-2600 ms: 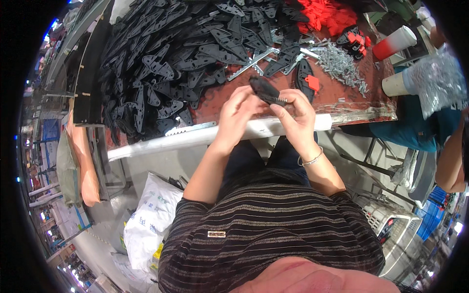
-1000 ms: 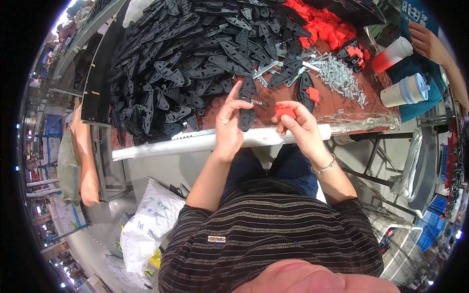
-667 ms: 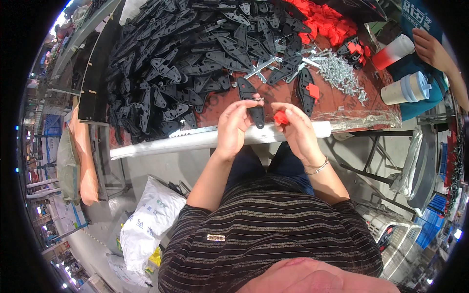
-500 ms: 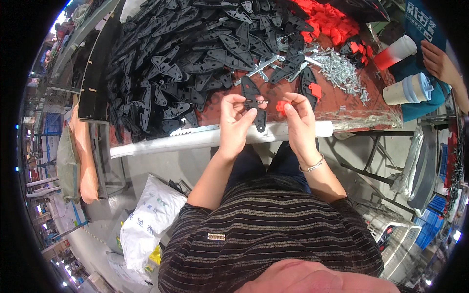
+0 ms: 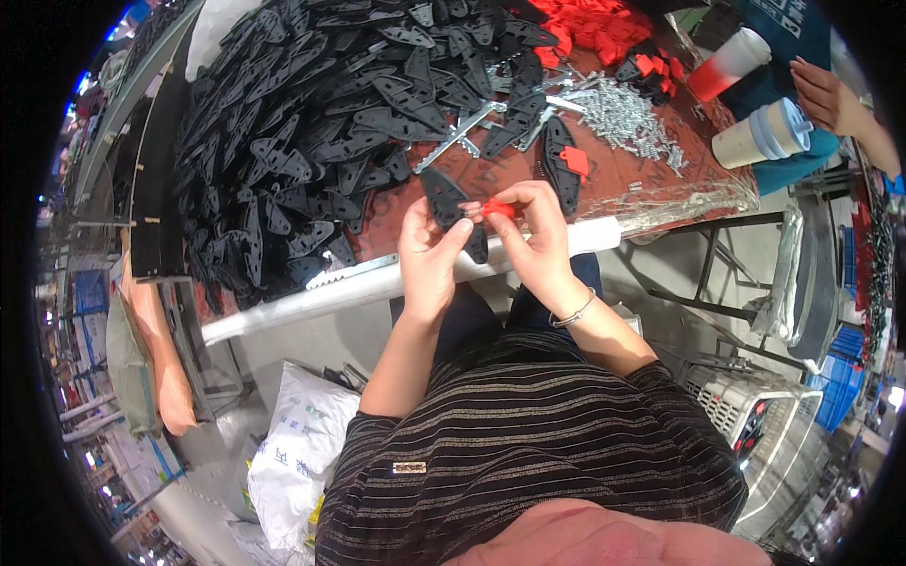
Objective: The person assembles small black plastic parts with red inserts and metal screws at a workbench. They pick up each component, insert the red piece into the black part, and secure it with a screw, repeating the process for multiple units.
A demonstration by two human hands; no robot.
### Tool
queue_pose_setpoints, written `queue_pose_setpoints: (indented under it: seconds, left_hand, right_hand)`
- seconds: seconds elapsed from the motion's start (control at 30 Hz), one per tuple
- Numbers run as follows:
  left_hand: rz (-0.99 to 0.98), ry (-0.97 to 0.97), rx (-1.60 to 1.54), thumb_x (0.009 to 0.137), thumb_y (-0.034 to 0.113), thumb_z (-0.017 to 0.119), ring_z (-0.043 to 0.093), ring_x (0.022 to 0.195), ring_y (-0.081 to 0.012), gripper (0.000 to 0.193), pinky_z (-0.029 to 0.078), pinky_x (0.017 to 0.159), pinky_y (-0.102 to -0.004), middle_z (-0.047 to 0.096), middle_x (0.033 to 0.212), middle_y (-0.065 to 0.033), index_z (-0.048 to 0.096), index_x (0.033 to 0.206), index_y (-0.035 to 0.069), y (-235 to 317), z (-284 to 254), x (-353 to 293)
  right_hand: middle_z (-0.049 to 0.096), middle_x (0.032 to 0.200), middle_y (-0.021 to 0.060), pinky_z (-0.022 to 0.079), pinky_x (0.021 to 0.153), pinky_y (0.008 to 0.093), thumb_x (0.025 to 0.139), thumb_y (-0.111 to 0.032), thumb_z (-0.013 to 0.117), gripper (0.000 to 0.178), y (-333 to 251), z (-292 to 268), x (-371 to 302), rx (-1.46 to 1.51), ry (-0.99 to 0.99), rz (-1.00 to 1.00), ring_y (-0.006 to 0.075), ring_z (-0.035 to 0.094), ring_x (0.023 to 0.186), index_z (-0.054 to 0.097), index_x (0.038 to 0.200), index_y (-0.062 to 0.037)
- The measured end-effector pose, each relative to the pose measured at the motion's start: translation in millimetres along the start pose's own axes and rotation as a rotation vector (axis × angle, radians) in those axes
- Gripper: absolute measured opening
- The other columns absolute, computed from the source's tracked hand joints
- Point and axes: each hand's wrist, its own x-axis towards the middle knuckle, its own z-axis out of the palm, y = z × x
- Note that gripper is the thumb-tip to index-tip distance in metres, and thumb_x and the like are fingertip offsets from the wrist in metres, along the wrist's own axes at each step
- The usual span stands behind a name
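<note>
Above the table's near edge, my left hand (image 5: 431,257) is closed on a black plastic bracket (image 5: 442,196), a long flat piece with tapered ends. My right hand (image 5: 538,236) pinches a small red plastic piece (image 5: 497,209) and brings it against the bracket's middle. Fingers hide where the two meet, so I cannot tell whether they are joined. Just beyond my right hand lies another black bracket (image 5: 559,170) with a red piece (image 5: 573,162) on it. Metal strips (image 5: 460,135) rest on the table past my left hand.
A large heap of black brackets (image 5: 283,141) fills the table's left. Small metal springs or screws (image 5: 630,123) and red parts (image 5: 599,33) lie to the right. Two cups, one red-and-white (image 5: 729,64) and one cream (image 5: 760,134), stand near another person's hand (image 5: 826,94). A white padded edge (image 5: 377,281) borders the table.
My right hand has moved left, carrying the red piece up to the black bracket. The hands were apart before; now their fingertips nearly meet. The whole view has shifted slightly.
</note>
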Motion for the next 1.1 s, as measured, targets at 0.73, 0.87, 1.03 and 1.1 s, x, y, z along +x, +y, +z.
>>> queue_pose_setpoints:
  seconds: [0.73,0.87,1.03,1.1]
  left_hand:
    - [-0.003,-0.015,0.13,0.083,-0.002,0.06,0.056,0.084,-0.0083,0.024,0.044,0.078,-0.0224,0.06,0.093,-0.0029,0.05,0.105,0.004,3.1,17.6,-9.6]
    - [-0.01,-0.022,-0.004,0.082,-0.006,0.06,0.056,0.084,-0.0088,0.026,0.044,0.079,-0.0228,0.058,0.093,-0.002,0.05,0.104,0.004,-3.2,21.2,-7.3]
    - [0.066,-0.055,0.085,0.085,-0.007,0.055,0.056,0.084,-0.0082,0.026,0.046,0.078,-0.0222,0.058,0.096,-0.0032,0.049,0.109,0.001,-12.7,15.5,-5.8]
    - [0.102,-0.049,0.198,0.086,-0.007,0.055,0.056,0.084,-0.0081,0.026,0.046,0.079,-0.0222,0.058,0.096,-0.0032,0.048,0.109,0.001,-13.3,11.7,-8.4]
  right_hand:
    - [0.052,0.092,0.0116,0.046,0.074,0.0314,0.08,0.002,0.062,0.024,-15.2,-6.9,-14.2,-0.057,0.019,-0.068,0.0247,0.056,0.085,0.05,0.1,-0.0019]
    - [0.048,0.097,0.0092,0.044,0.076,0.0256,0.083,0.004,0.057,0.021,-16.0,-7.5,-13.5,0.028,0.063,-0.098,0.0175,0.053,0.085,0.049,0.102,-0.0015]
    - [0.044,0.101,0.0114,0.043,0.08,0.0282,0.086,0.002,0.05,0.02,-17.6,-8.1,-15.6,-0.047,-0.017,-0.144,0.021,0.05,0.091,0.046,0.105,-0.0005]
    - [0.044,0.101,0.0115,0.043,0.08,0.0284,0.087,0.002,0.049,0.019,-16.4,-7.1,-18.3,-0.098,-0.025,-0.112,0.0203,0.05,0.091,0.045,0.106,-0.0001]
